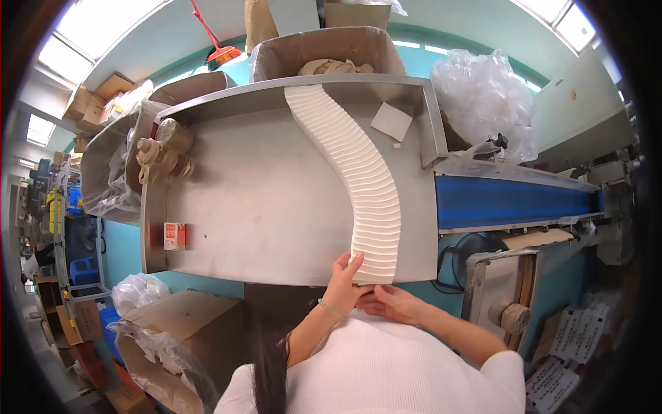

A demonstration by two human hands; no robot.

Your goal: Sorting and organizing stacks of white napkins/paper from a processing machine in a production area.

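The row of thin white pieces (376, 186) lies on the metal desk (262, 186), closely set one against another, curving from the rear rim to the front edge near the person's body. Left hand (339, 286): at the near end of the row, a fingertip against its left side; two digits stand slightly apart, but whether this grip pinches any piece cannot be told. Right hand (396, 305): just before the desk's front edge, below the row's end, fingers curled inward; its grip is partly hidden and its contents, if any, cannot be told. A white square piece (392, 122) lies apart from the row, toward the right rear. A red and white carton (175, 236) stands near the left rim. A blue conveyor belt (514, 201) adjoins the desk's right side; a cardboard box (327, 48) stands behind it.
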